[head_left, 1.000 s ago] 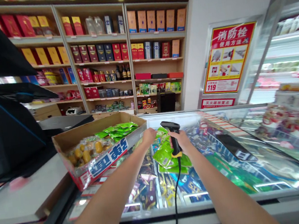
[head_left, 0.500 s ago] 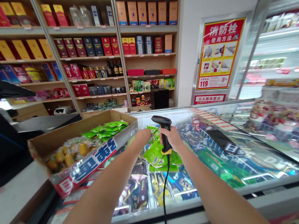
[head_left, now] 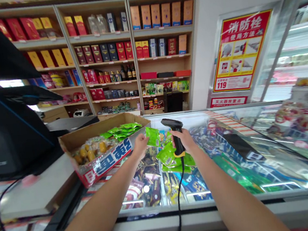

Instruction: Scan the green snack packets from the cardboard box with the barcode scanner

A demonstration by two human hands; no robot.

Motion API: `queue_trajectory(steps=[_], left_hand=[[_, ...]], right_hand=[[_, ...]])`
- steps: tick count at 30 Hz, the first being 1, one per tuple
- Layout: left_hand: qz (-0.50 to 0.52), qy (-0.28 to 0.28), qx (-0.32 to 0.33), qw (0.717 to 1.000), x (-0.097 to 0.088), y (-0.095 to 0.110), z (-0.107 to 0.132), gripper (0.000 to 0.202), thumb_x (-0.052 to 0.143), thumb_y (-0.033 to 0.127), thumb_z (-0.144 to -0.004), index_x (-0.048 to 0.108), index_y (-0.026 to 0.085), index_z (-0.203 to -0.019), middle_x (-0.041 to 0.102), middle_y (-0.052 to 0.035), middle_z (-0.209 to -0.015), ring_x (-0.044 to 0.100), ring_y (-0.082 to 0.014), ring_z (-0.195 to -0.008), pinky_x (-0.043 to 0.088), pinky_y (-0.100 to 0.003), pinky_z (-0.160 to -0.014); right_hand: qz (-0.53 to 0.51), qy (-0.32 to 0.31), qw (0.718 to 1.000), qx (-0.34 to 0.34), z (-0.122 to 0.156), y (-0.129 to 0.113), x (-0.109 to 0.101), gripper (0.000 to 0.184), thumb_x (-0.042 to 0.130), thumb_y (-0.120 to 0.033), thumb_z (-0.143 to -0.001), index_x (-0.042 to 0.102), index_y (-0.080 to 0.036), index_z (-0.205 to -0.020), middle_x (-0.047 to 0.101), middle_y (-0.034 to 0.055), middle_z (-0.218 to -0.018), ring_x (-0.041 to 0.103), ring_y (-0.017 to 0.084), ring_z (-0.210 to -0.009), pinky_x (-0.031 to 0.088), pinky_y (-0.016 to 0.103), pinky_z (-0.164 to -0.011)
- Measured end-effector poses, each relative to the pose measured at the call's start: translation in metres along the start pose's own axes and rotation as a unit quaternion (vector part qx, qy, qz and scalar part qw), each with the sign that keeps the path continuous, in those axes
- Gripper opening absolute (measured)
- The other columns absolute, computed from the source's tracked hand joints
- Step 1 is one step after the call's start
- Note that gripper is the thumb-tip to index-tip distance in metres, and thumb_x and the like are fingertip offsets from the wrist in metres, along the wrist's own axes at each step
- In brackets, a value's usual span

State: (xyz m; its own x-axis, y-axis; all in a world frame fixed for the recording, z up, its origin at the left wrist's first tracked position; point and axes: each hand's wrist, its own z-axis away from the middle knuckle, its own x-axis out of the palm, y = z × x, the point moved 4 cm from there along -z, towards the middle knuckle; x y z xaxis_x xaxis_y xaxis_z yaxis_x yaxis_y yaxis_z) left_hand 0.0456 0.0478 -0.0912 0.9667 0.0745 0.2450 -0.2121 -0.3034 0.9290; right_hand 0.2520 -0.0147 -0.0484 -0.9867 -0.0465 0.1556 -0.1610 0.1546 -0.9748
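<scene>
My left hand (head_left: 141, 145) pinches a green snack packet (head_left: 153, 136) by its left edge, lifted above the glass freezer top. In my right hand (head_left: 184, 138) is a black barcode scanner (head_left: 177, 139) with a yellow tip at the handle's base; my fingers wrap round its grip and its head points left, toward the packet. A black cord hangs from the scanner toward me. Beneath the scanner lies a loose pile of green packets (head_left: 168, 155) on the glass. Left of my left hand stands an open cardboard box (head_left: 89, 172) holding more green packets (head_left: 122, 130) and clear-wrapped yellowish-brown snacks (head_left: 92, 149).
A black phone (head_left: 242, 146) lies on the glass at right. Packaged goods show through the freezer glass (head_left: 164, 200). A dark monitor (head_left: 5, 96) rises at far left above a pale counter (head_left: 40, 193). Shelves (head_left: 108, 63) of boxed bottles line the back wall.
My left hand has lifted one green packet off the pile and moved left with it, next to the box. The scanner stays in my right hand. The view has turned slightly left.
</scene>
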Motion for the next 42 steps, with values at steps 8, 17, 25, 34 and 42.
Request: queue_trajectory(steps=[8, 17, 25, 34, 42], left_hand=[[0.156, 0.001, -0.039, 0.987, -0.001, -0.021, 0.005, 0.048, 0.084, 0.032, -0.046, 0.045, 0.019, -0.071, 0.057, 0.0067, -0.052, 0.053, -0.0095, -0.046, 0.04, -0.02, -0.048], [0.129, 0.014, -0.061, 0.99, 0.001, -0.025, 0.003, 0.043, 0.08, 0.035, -0.058, 0.044, 0.02, -0.075, 0.058, 0.0061, -0.055, 0.056, -0.0106, -0.047, 0.043, -0.023, -0.052], [0.102, 0.02, -0.062, 0.993, 0.003, -0.02, 0.005, 0.04, 0.077, 0.036, -0.062, 0.043, 0.02, -0.075, 0.057, 0.0063, -0.055, 0.056, -0.0108, -0.048, 0.043, -0.023, -0.052], [0.122, -0.003, -0.056, 0.991, 0.006, -0.017, 0.008, 0.041, 0.078, 0.034, -0.059, 0.044, 0.019, -0.076, 0.056, 0.0066, -0.054, 0.053, -0.0098, -0.046, 0.039, -0.021, -0.049], [0.067, 0.055, 0.018, 0.996, 0.01, 0.01, -0.007, 0.025, 0.063, 0.033, -0.073, 0.043, 0.02, -0.082, 0.056, 0.0045, -0.064, 0.059, -0.0121, -0.056, 0.047, -0.024, -0.056]], right_hand=[[0.099, -0.137, 0.98, 0.1, 0.007, 0.001, -0.005, 0.024, 0.07, -0.035, -0.063, 0.056, -0.017, -0.072, 0.058, -0.0013, -0.046, 0.05, 0.012, -0.035, 0.042, 0.024, -0.036], [0.166, -0.183, 0.961, 0.126, 0.012, -0.001, -0.012, 0.027, 0.071, -0.038, -0.067, 0.053, -0.018, -0.07, 0.057, -0.0013, -0.045, 0.049, 0.011, -0.034, 0.04, 0.023, -0.037], [0.172, -0.192, 0.958, 0.124, 0.014, 0.0, -0.012, 0.026, 0.067, -0.038, -0.068, 0.054, -0.017, -0.06, 0.057, 0.0009, -0.044, 0.047, 0.011, -0.034, 0.038, 0.022, -0.035], [0.145, -0.182, 0.966, 0.111, 0.012, 0.0, -0.01, 0.023, 0.067, -0.036, -0.066, 0.057, -0.016, -0.071, 0.058, -0.0003, -0.043, 0.048, 0.012, -0.033, 0.037, 0.022, -0.034], [0.039, -0.123, 0.989, 0.07, 0.002, -0.009, 0.01, 0.024, 0.067, -0.038, -0.065, 0.058, -0.016, -0.07, 0.058, -0.0004, -0.048, 0.05, 0.013, -0.036, 0.043, 0.025, -0.035]])
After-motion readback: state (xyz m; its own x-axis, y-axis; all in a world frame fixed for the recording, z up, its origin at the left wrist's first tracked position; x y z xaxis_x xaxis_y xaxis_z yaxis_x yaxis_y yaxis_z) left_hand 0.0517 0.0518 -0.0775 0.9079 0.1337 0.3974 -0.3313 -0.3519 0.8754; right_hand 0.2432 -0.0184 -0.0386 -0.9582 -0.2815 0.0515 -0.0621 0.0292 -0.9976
